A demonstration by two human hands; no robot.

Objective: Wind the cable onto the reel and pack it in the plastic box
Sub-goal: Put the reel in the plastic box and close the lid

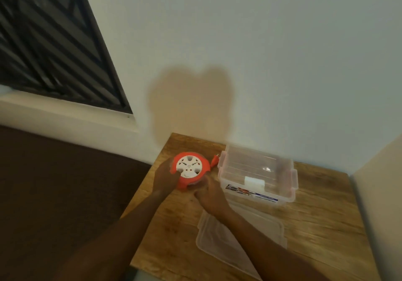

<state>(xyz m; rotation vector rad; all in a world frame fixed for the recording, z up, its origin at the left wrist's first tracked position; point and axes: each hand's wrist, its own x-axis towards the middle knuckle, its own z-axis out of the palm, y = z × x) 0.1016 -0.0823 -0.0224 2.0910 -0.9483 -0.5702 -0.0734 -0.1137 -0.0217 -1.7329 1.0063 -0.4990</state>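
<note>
As the plug [215, 157] lies just outside the rim, winding looks almost finished.
Reel [189, 170]: orange, white socket face up, on the wooden table [315, 211], left of the plastic box [257, 177].
Left hand [165, 177]: clasping the reel's left edge.
Right hand [210, 194]: at the near edge; grasp cannot be told.
Next move: tuck plug, lift reel into open box.
Lid [239, 235]: flat, nearer the person.
Room: pale wall, dark window grille.

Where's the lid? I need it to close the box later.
In the head view, the lid lies flat on the table, just in front of the box, under the right forearm.
</note>
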